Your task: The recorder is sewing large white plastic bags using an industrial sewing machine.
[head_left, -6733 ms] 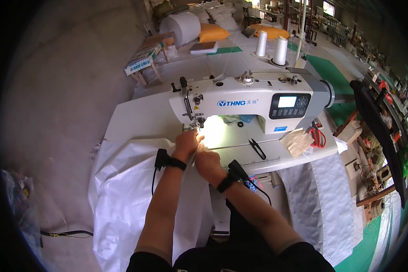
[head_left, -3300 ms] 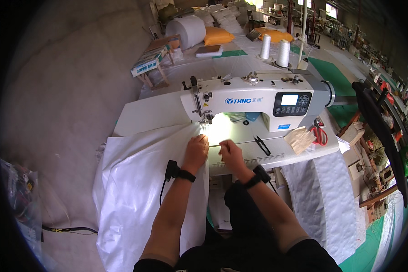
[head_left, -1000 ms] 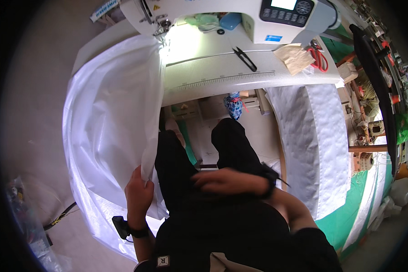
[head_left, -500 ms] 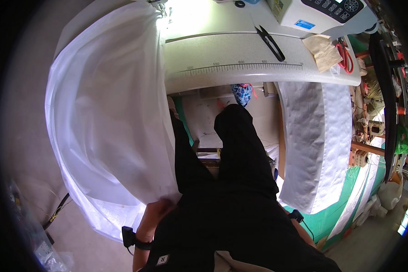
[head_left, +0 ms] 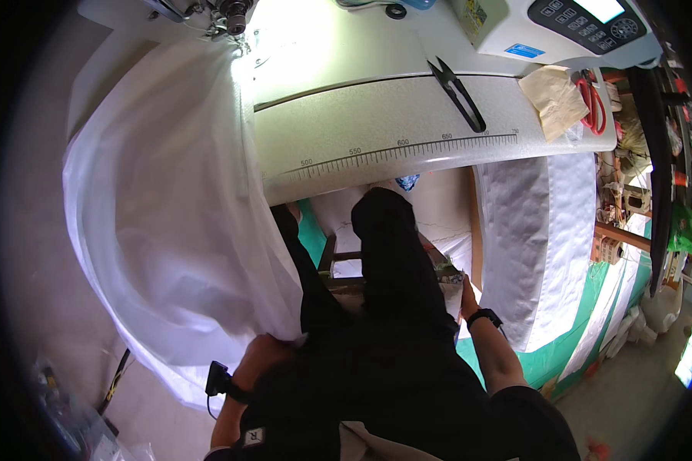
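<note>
My left hand [head_left: 267, 359] is closed on the lower edge of a large white cloth [head_left: 184, 223], beside my left hip. From there the cloth stretches up to the lit sewing machine head [head_left: 234, 17] at the table's left. My right hand [head_left: 469, 296] reaches down beside my right thigh, close to some small things I cannot make out and to a hanging white quilted-looking cloth [head_left: 519, 246]. Its fingers are mostly hidden.
The sewing table [head_left: 392, 107] carries black thread snips [head_left: 457, 94], a beige scrap [head_left: 555, 100], red-handled scissors [head_left: 592, 107] and a control panel box [head_left: 565, 27]. Cluttered shelves [head_left: 630, 200] stand at the right. A plastic bag [head_left: 73, 419] lies on the floor at the left.
My right hand has come forward from beside my hip to beside my thigh. My left hand stays closed on the white cloth. The view has shifted, showing more of the machine head.
</note>
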The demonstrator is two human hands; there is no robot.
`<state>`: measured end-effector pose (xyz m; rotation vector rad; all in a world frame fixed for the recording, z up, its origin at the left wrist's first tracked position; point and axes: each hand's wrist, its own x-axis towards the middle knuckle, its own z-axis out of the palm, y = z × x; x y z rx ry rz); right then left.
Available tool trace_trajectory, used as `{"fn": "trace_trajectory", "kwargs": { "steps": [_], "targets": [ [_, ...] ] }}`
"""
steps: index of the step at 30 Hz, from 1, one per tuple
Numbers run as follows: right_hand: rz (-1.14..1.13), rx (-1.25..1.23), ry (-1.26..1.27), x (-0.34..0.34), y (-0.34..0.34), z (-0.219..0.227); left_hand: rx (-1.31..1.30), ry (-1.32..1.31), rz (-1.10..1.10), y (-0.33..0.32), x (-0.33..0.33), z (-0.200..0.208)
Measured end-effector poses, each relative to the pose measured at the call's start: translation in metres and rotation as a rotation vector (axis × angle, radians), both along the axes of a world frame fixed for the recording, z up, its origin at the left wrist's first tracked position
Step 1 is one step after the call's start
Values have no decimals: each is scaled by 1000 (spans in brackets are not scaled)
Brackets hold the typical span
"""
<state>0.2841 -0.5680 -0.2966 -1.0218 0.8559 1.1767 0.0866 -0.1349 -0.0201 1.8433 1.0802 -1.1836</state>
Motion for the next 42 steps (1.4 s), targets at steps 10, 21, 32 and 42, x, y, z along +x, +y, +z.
{"fn": "trace_trajectory", "kwargs": {
  "steps": [10, 21, 32, 42],
  "targets": [
    [163, -118, -261, -1, -43, -74, -73, -241, 236, -44, -76, -68],
    [556, -653, -1473, 60, 37, 50, 960, -761, 83, -121, -54, 22],
    [1263, 546, -961, -91, 289, 242, 1314, -1136, 228, 23, -73, -5],
    [773, 1058, -201, -119, 329, 281, 1230, -786, 211, 241, -77, 0]
  ]
}}
